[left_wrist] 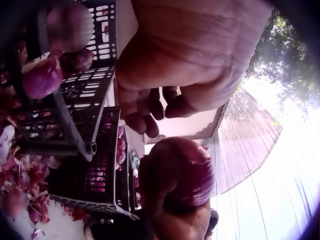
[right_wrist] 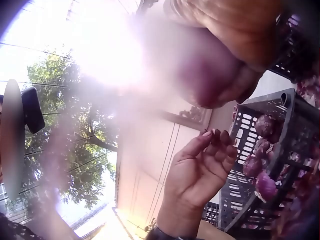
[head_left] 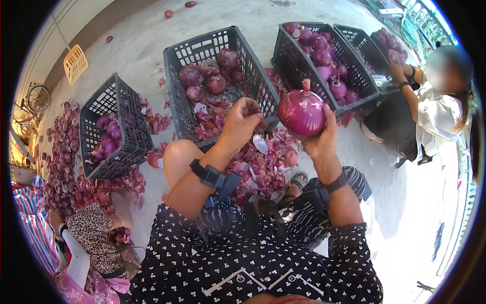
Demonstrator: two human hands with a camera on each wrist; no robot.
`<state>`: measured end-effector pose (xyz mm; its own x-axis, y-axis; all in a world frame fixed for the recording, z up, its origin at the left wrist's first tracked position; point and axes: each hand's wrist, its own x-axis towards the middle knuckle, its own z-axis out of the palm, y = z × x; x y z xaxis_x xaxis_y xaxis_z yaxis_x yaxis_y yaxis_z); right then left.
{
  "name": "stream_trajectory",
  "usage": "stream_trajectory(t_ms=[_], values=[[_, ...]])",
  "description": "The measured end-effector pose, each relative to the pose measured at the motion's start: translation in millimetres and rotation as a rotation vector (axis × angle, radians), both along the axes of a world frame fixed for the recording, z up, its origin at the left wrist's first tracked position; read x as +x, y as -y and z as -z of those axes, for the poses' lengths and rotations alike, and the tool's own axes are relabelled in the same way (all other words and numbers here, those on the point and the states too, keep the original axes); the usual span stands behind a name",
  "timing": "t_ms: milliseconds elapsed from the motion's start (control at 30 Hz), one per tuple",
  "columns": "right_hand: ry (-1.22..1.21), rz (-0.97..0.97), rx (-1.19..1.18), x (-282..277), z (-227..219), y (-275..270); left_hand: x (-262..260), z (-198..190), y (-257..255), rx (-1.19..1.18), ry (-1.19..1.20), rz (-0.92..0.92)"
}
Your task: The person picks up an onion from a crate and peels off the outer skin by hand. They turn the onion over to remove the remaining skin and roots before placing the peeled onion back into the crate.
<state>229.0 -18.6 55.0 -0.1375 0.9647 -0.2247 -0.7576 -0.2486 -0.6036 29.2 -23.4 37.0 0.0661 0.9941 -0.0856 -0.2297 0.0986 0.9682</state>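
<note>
My right hand (head_left: 320,141) holds a large red onion (head_left: 302,112) up in front of me, its dry stem stub pointing upward. The onion's skin is smooth, glossy purple. In the left wrist view the same onion (left_wrist: 182,172) sits in the right hand's grasp, fingers around its side. My left hand (head_left: 240,124) is raised to the left of the onion, apart from it. Its fingers are loosely bent and the thumb comes close to the fingertips; in the right wrist view nothing shows in the left palm (right_wrist: 197,175). Below both hands lies a heap of papery onion skins (head_left: 258,172).
A black crate (head_left: 169,83) ahead holds unpeeled onions and skins. Another crate (head_left: 277,50) to the right is full of glossy onions; a smaller crate (head_left: 126,109) stands left. Loose onions (head_left: 61,157) cover the left floor. A person (head_left: 440,116) at right handles onions.
</note>
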Motion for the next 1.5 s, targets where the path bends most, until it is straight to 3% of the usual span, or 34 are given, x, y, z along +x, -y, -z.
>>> stream_trajectory(t_ms=[33, 100, 200, 367, 567, 633, 667, 700, 800, 933, 1000, 1133, 1200, 1333, 1500], values=[[0.022, -0.004, 0.014, 1.0, 2.8, -0.4, 1.3, -3.3, 2.0, 0.000, 0.000, 0.002], [0.062, 0.008, 0.014, -2.1, 7.5, -0.3, 5.8, -8.3, 5.3, -0.079, 0.138, 0.184], [0.159, 0.022, 0.048, -3.2, 15.9, 0.3, 9.1, -5.9, 5.6, -0.082, 0.120, 0.246], [0.230, 0.016, 0.118, -7.1, 17.2, 3.4, 7.2, -0.2, 4.6, -0.025, 0.165, 0.213], [0.180, 0.010, 0.072, -8.1, 17.7, 2.0, 5.7, -2.2, 4.1, 0.010, 0.096, 0.207], [0.072, -0.077, 0.097, -9.4, 6.8, 4.6, 7.7, 2.1, 3.6, 0.010, 0.070, 0.220], [0.073, -0.078, 0.096, -8.9, 5.7, 4.4, 12.0, 9.3, 1.9, 0.080, 0.082, 0.152], [0.043, -0.071, 0.066, -8.2, 5.2, 4.2, 14.7, 9.5, 1.5, 0.151, 0.093, 0.083], [0.012, -0.046, 0.048, -8.4, 2.2, 3.5, 10.6, 7.1, 0.3, 0.031, 0.187, 0.104], [0.097, 0.049, 0.096, -5.0, 12.9, -3.1, 14.3, 5.5, 2.4, 0.062, 0.165, 0.075], [0.119, 0.066, 0.129, -5.4, 17.7, -4.1, 15.6, 9.1, 3.6, 0.220, -0.019, 0.061], [0.220, 0.148, 0.174, -10.2, 15.1, -0.1, 16.8, 9.6, 5.3, 0.186, -0.102, 0.067], [0.235, 0.152, 0.192, -10.8, 16.1, -0.8, 15.6, 9.6, 5.0, 0.286, -0.261, 0.039], [0.285, 0.134, 0.195, -11.0, 20.5, -2.1, 16.6, 6.5, 5.8, 0.318, -0.316, 0.005], [0.118, 0.009, 0.085, -8.5, 12.8, -1.6, 13.5, 6.1, 4.6, 0.331, -0.470, -0.042]])
